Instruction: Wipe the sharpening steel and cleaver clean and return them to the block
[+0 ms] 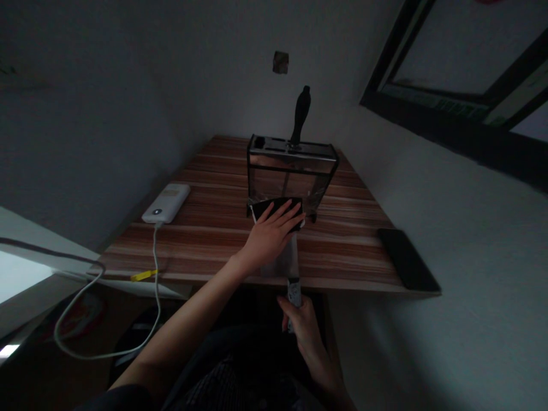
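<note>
My right hand [302, 319] is closed around the patterned handle of a broad-bladed knife, apparently a cleaver [286, 262]. Its wide, pale blade points away from me over the table's front edge. Across the far part of the blade lies a black sheet-like piece [274, 206] with white at its edges; whether it is cloth or something stiffer I cannot tell. My left hand [274, 228] rests on this piece, palm down with fingers stretched out. Just beyond stands a clear-sided, dark-framed holder [293, 165] with an upright black handle [302, 114] on top.
A wood-grain table [214, 245] fills the corner between walls. On its left lies a white power bank [166, 202] with a white cable [156, 257] hanging off the front. A yellow strip [143, 275] is beside the cable. A black phone [406, 260] lies at the right edge.
</note>
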Demonstrator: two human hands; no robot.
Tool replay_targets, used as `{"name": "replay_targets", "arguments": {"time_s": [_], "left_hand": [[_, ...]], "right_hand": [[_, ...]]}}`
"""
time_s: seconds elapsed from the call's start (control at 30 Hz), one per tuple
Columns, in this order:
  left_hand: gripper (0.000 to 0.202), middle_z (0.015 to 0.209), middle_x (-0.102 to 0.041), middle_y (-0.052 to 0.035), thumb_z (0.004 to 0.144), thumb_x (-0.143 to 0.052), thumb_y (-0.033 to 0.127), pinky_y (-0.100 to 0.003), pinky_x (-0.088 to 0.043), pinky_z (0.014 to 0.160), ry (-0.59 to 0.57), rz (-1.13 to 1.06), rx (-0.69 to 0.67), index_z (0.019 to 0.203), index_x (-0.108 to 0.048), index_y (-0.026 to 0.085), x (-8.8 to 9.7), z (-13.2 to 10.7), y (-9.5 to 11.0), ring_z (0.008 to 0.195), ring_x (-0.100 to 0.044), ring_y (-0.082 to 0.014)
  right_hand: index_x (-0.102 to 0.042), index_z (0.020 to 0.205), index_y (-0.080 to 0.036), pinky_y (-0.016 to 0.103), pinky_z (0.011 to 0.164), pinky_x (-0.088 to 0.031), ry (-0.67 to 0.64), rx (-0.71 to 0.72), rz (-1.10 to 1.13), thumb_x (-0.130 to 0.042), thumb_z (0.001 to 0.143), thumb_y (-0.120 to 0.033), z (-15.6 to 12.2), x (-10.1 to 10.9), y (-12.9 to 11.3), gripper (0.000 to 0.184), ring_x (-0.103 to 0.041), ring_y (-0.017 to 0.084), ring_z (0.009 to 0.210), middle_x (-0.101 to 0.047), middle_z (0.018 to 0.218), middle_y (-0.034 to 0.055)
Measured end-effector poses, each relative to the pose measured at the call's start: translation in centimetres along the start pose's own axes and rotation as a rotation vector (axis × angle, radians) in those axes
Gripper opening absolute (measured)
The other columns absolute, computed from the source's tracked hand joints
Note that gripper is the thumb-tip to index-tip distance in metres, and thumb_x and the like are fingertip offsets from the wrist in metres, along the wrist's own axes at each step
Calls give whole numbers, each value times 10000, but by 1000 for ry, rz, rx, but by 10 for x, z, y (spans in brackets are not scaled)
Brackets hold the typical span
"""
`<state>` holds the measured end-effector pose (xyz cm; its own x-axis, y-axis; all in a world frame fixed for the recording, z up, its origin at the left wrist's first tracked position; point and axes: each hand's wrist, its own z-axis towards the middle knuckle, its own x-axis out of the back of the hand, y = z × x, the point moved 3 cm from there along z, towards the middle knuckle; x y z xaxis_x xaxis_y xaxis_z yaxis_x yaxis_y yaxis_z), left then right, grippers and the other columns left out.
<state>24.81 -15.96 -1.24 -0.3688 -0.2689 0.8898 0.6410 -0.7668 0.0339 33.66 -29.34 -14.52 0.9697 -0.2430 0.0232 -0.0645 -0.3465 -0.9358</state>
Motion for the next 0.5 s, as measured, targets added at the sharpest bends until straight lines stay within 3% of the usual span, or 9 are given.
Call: {"name": "replay_targets", "arguments": {"time_s": [0.23, 0.5], "left_hand": [[470, 1491, -343, -19, 931, -450, 249, -452, -193, 1140, -60, -24, -58, 1393, -369, 243, 1, -32, 22, 1404, -219, -187], [473, 1517, -277, 18, 942, -432, 277, -426, -145, 1156, -189, -116, -156, 1405, -338, 253, -6, -64, 43, 1419, -159, -159]], "right_hand": [[-470, 482, -199, 208, 357, -260, -34, -24, 28, -660, 623, -428, 1, 1, -3, 330, -382, 83, 322, -434, 352, -54], [-466, 490, -197, 215, 355, -245, -50, 1, 77, -672, 599, -438, 4, 2, -5, 336, -341, 76, 345, -414, 385, -61]]}}
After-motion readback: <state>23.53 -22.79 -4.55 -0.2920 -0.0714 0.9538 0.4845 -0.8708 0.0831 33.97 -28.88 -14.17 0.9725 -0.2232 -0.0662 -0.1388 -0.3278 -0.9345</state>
